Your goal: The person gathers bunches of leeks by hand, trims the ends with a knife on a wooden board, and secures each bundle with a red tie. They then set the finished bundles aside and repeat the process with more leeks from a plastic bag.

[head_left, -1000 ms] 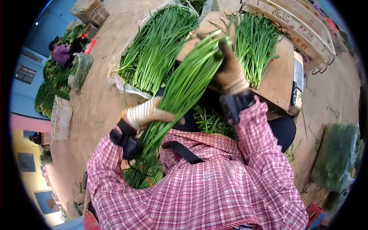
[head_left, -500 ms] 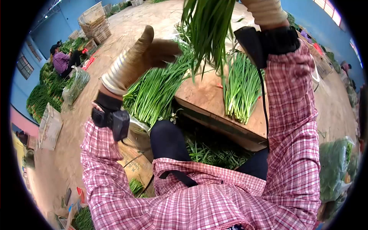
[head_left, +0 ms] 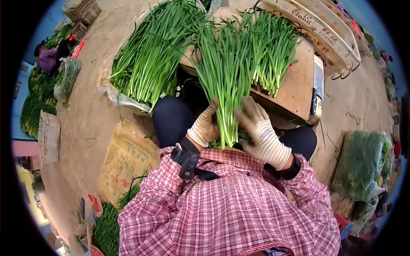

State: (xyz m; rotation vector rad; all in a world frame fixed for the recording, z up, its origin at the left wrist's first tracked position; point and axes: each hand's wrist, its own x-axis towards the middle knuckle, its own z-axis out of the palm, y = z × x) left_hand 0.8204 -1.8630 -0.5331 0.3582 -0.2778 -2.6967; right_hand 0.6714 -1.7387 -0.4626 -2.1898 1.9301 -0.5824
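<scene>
A long bunch of green stalks (head_left: pixel 226 91) lies in front of my body, pale ends toward me and leaves over a wooden surface (head_left: pixel 299 89). My gloved left hand (head_left: pixel 206 124) holds its lower left side, thumb up, with the other fingers partly hidden by the stalks. On the other side, my gloved right hand (head_left: pixel 258 128) is open beside the pale ends, its fingers apart and slightly blurred. Another bunch (head_left: pixel 273 55) rests on the wood at the right. A large pile of the same greens (head_left: pixel 156 59) lies on plastic at the left.
White crates (head_left: pixel 320 34) stand behind the wood. A black-handled knife (head_left: pixel 314 101) is at its right edge. Bagged greens (head_left: pixel 361 164) lie far right; a yellow sack (head_left: pixel 128 158) lies left. Another person (head_left: pixel 48 59) sits at the far left.
The raised bunch has come down in front of my body. Both hands have moved lower and closer together, with my left hand now against the stalks. The view has tilted downward.
</scene>
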